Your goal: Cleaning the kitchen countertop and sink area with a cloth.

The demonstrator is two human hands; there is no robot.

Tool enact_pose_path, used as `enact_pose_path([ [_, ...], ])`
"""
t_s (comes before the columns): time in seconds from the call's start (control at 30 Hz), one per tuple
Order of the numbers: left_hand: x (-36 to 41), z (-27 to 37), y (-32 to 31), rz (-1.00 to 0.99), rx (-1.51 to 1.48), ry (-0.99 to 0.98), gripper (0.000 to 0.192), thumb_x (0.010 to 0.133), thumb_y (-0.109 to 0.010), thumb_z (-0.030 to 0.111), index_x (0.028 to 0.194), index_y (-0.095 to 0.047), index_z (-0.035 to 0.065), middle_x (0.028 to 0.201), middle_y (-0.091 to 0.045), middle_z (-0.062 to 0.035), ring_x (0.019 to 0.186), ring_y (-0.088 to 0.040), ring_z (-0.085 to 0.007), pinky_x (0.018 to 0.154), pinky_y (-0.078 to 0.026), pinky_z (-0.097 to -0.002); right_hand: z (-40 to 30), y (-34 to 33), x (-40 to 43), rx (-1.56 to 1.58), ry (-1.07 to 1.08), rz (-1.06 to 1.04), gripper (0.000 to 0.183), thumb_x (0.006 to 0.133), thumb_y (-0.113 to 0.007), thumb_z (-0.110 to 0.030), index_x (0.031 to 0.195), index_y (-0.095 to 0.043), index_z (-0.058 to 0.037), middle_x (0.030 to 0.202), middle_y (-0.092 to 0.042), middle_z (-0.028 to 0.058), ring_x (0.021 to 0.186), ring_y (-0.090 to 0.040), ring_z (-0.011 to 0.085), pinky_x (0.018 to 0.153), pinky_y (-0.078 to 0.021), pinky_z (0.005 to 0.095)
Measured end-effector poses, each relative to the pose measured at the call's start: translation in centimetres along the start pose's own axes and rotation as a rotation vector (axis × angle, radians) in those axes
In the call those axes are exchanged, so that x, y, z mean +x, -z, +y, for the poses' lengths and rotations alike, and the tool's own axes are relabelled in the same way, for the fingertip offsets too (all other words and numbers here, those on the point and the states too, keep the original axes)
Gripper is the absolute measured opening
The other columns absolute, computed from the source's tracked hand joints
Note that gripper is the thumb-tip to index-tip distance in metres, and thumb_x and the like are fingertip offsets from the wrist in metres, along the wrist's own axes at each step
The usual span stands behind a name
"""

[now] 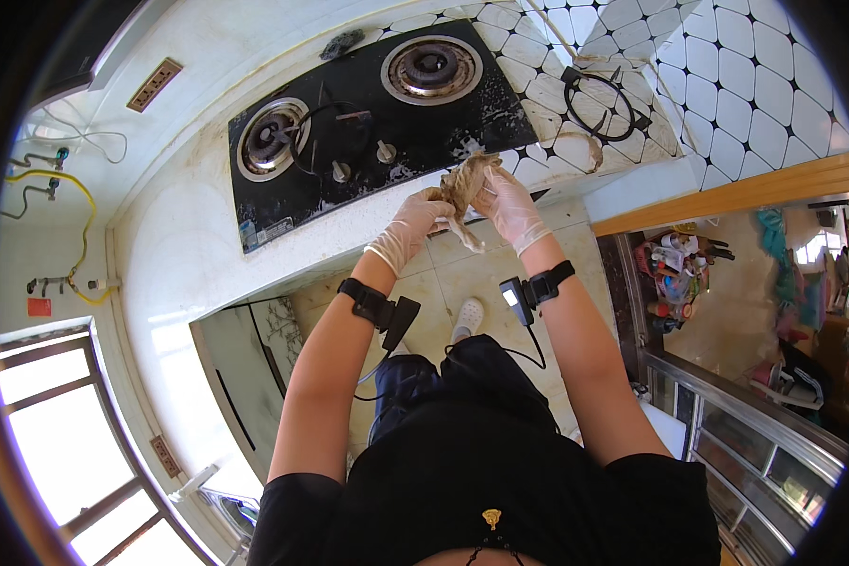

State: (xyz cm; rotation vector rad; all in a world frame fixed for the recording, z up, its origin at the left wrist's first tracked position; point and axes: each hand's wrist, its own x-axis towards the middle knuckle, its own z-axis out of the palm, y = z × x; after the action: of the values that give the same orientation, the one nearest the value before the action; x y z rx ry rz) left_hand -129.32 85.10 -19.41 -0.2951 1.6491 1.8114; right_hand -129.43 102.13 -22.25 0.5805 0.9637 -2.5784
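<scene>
A soiled, crumpled cloth [465, 185] hangs between my two gloved hands, in front of the stove's near edge. My left hand [416, 223] pinches its lower left side, and my right hand [502, 201] grips it from the right. Both hands wear thin translucent gloves. Behind them is a black two-burner gas cooktop [403, 134], its glass marked with whitish smears. One pan support [311, 138] sits askew by the left burner [272, 139]. The right burner [431, 69] is uncovered, its metal ring stained brown.
Another pan support [603, 106] lies on the tiled counter to the right. A dark scouring pad [342, 44] rests behind the cooktop. A yellow gas hose [88, 198] runs along the left wall. A wood-edged doorway and metal-framed glass panels [743, 424] stand at right.
</scene>
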Motion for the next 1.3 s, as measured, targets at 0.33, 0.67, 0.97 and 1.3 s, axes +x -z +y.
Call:
enact_pose_path([
  [0.33, 0.1, 0.3, 0.5, 0.125, 0.452, -0.185, 0.042, 0.07, -0.074, 0.006, 0.103, -0.05, -0.0012, 0.089, -0.059, -0.0087, 0.082, -0.057, -0.0152, 0.075, -0.047, -0.0278, -0.5, -1.8, -1.1, -0.308, -0.09, -0.243, 0.039, 0.086, -0.054, -0.006, 0.123, -0.043, -0.0066, 0.105, -0.055, 0.0064, 0.091, -0.058, 0.0194, 0.084, -0.0492, 0.0384],
  [0.67, -0.8, 0.4, 3.6, -0.142, -0.127, -0.035, 0.026, 0.084, -0.059, 0.01, 0.108, -0.053, 0.0006, 0.098, -0.058, -0.0051, 0.088, -0.056, -0.0137, 0.08, -0.047, -0.026, 0.0, -2.2, 0.0, -0.456, 0.014, -0.147, 0.022, 0.083, -0.05, 0.0, 0.104, -0.054, 0.0026, 0.097, -0.059, 0.0079, 0.08, -0.061, 0.0164, 0.075, -0.0535, 0.0263],
  [0.97, -3.1, -0.5, 6.3, 0.016, -0.348, -0.091, 0.01, 0.087, -0.056, 0.019, 0.093, -0.057, 0.0113, 0.094, -0.057, 0.0013, 0.094, -0.049, -0.0114, 0.088, -0.036, -0.0299, 2.3, -4.7, 1.6, -0.224, -0.157, -0.237, 0.013, 0.084, -0.048, -0.008, 0.095, -0.054, -0.0061, 0.09, -0.056, 0.0033, 0.084, -0.056, 0.0144, 0.078, -0.0487, 0.0313],
  [1.3, -9.4, -1.9, 13.3, 0.403, -0.116, -0.265, 0.018, 0.081, -0.066, 0.019, 0.085, -0.056, 0.0049, 0.081, -0.058, -0.0011, 0.077, -0.051, -0.0088, 0.073, -0.042, -0.0244, 10.0, -13.6, -0.3, -0.535, -0.259, -0.434, 0.025, 0.081, -0.06, -0.007, 0.105, -0.052, -0.0064, 0.101, -0.056, 0.0044, 0.092, -0.057, 0.0159, 0.08, -0.0507, 0.0358],
])
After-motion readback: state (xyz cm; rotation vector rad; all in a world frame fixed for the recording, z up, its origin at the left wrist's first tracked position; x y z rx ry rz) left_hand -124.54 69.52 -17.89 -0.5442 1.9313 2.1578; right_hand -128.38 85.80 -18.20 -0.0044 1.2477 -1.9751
